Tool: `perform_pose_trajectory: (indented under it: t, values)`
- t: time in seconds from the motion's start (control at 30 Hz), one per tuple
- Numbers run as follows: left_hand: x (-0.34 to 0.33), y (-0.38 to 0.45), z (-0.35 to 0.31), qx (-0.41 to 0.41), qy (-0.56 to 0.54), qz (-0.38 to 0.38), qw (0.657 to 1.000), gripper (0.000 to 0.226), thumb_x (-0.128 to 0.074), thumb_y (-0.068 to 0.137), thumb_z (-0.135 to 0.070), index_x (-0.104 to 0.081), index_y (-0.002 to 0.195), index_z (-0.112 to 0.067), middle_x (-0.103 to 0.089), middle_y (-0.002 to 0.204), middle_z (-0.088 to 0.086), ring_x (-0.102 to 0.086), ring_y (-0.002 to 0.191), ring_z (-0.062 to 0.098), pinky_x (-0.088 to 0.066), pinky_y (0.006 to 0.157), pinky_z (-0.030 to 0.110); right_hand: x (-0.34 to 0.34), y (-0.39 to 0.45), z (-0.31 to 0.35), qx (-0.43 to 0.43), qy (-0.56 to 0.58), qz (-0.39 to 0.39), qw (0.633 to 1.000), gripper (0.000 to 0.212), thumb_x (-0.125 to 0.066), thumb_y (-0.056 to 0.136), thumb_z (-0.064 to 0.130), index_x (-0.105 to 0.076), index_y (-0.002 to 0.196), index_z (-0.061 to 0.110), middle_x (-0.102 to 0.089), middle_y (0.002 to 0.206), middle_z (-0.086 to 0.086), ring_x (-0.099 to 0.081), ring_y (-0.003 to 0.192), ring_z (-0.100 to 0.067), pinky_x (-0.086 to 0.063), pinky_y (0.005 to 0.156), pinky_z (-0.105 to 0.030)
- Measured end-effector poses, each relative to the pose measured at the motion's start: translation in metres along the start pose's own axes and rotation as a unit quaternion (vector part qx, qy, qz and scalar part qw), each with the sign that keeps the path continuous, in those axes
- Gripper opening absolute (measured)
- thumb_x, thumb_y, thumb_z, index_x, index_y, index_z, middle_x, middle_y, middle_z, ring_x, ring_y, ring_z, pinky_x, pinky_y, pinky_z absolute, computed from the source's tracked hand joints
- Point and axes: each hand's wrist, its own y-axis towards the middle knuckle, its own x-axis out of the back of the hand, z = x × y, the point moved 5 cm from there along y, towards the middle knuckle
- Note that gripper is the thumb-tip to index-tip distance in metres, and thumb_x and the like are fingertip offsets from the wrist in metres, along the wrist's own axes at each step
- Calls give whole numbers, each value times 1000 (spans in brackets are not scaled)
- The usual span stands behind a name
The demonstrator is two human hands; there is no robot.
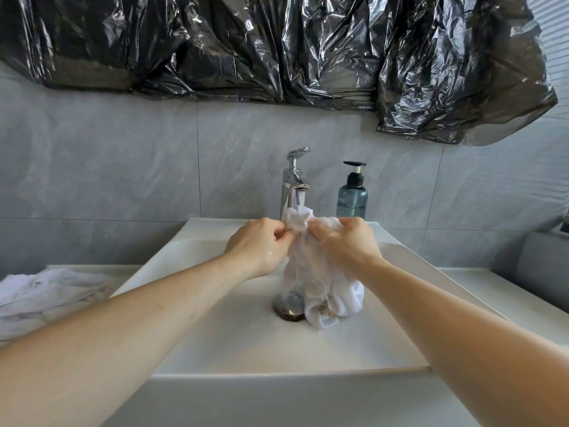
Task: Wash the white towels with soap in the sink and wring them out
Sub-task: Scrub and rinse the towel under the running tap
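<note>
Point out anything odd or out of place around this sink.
Crumpled black plastic sheeting hangs across the wall above the faucet, covering whatever is behind it. A second white towel lies bunched on the counter at left. Nothing looks spilled or broken.

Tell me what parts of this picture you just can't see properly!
- Head view: the fingertips of the left hand and right hand are buried in the white towel.
- The drain is partly covered by the hanging towel.
- The soap bottle label is too small and blurred to read.
- The wall behind the black plastic sheet is hidden.
- The second towel is cut off by the left edge.
</note>
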Motion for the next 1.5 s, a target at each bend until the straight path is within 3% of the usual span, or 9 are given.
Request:
perform_pose_trajectory:
  t: [0.13, 0.27, 0.5, 0.73, 0.87, 1.0, 1.13, 1.27, 1.5]
  values:
    - [0, 1, 0, 1, -101, 2, 995, 44, -71, 87, -55, -52, 111, -23, -60, 112, -12, -63, 96, 14, -50, 77, 35, 2, 2, -1, -15, 15, -9, 1000, 41, -68, 87, 52, -70, 70, 14, -71, 65, 1, -67, 64, -20, -53, 59, -32]
    - [-21, -1, 0, -45, -179, 102, 978, 118, -89, 60, -58, -16, 152, -48, -46, 148, -14, -62, 122, 12, -54, 101, 35, -4, -3, 4, 6, 31, 14, 999, 37, -70, 86, 46, -64, 65, 16, -65, 59, 0, -59, 58, -16, -46, 54, -29]
    - [-7, 0, -7, -81, -65, 25, 994, 27, -66, 87, -27, -51, 107, -36, -66, 108, -7, -63, 99, 25, -54, 82, 41, -10, -7, 5, 17, 49, 85, 995, 35, -70, 85, 57, -74, 88, 22, -78, 81, 1, -75, 78, -16, -62, 70, -36]
    - [10, 10, 11, 23, -40, -65, 997, 21, -57, 92, -29, -50, 111, -33, -69, 109, 5, -62, 102, 38, -49, 78, 39, -3, -13, -6, -68, -153, 223, 960, 79, -85, 62, 71, -53, 118, 25, -65, 110, 5, -64, 98, -14, -50, 78, -33]
    - [20, 11, 24, 71, -46, -82, 993, 37, -57, 93, -36, -53, 130, -32, -70, 113, 2, -64, 106, 35, -49, 82, 38, -12, -15, -17, -15, -311, 280, 908, 61, -87, 59, 61, -63, 99, 23, -70, 97, 2, -67, 89, -20, -51, 75, -32]
    - [22, 8, 26, 101, -40, -87, 990, 40, -57, 88, -46, -59, 126, -36, -72, 107, -3, -64, 104, 30, -52, 85, 39, -14, -5, -14, -38, -160, 221, 961, 15, -61, 94, 30, -62, 86, 17, -62, 81, 0, -59, 79, -22, -45, 70, -33]
    - [28, 6, 28, 140, -52, -87, 985, 46, -52, 75, -55, -68, 113, -35, -72, 102, -4, -64, 100, 29, -51, 80, 37, -2, -6, -2, -73, 107, 139, 982, 9, -61, 87, 21, -61, 81, 14, -59, 71, -3, -57, 73, -23, -45, 68, -31]
    - [25, 3, 27, 159, -70, -67, 983, 27, -59, 74, -48, -67, 80, -23, -70, 86, 0, -63, 86, 26, -42, 63, 32, -7, -15, 6, -76, 159, 185, 967, 16, -57, 94, 20, -74, 93, 19, -71, 76, -2, -66, 71, -17, -54, 69, -32]
    - [17, 6, 32, 181, -50, -16, 982, 32, -65, 84, -33, -54, 112, -22, -64, 110, -2, -59, 103, 27, -49, 82, 36, -13, -14, 7, -75, 184, 194, 961, 18, -64, 95, 30, -76, 103, 19, -75, 88, -5, -69, 80, -19, -56, 76, -36]
